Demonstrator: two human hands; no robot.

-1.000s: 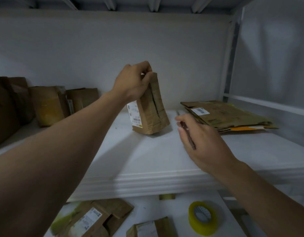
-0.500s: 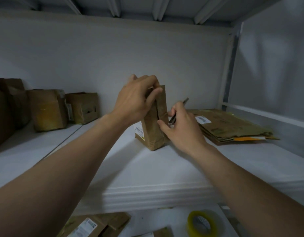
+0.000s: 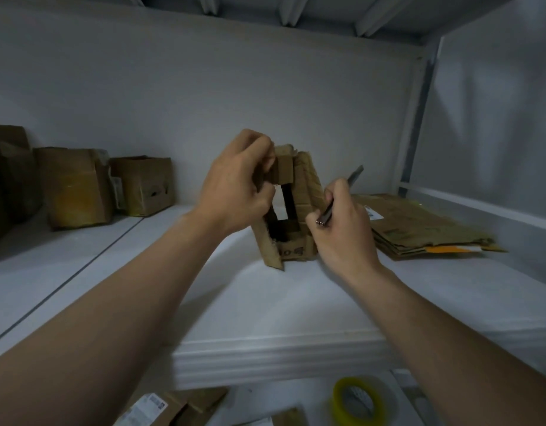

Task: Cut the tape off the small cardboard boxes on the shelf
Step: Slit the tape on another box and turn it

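A small brown cardboard box (image 3: 305,192) stands on end on the white shelf (image 3: 296,302), its flaps pulled apart so I see through it. My left hand (image 3: 238,186) grips its upper left flap. My right hand (image 3: 342,229) presses on the box's right side while holding a thin dark metal cutter (image 3: 342,195) that points up and to the right, away from the cardboard. The blade's tip is blurred.
Several taped boxes (image 3: 78,186) stand at the shelf's back left. A pile of flattened cardboard (image 3: 419,229) lies on the right by the side wall. On the lower level are a yellow tape roll (image 3: 357,401) and flattened boxes (image 3: 173,407).
The box has turned and its flaps have spread open under both hands. My right hand came from the shelf front up to the box's right side, cutter still in it.
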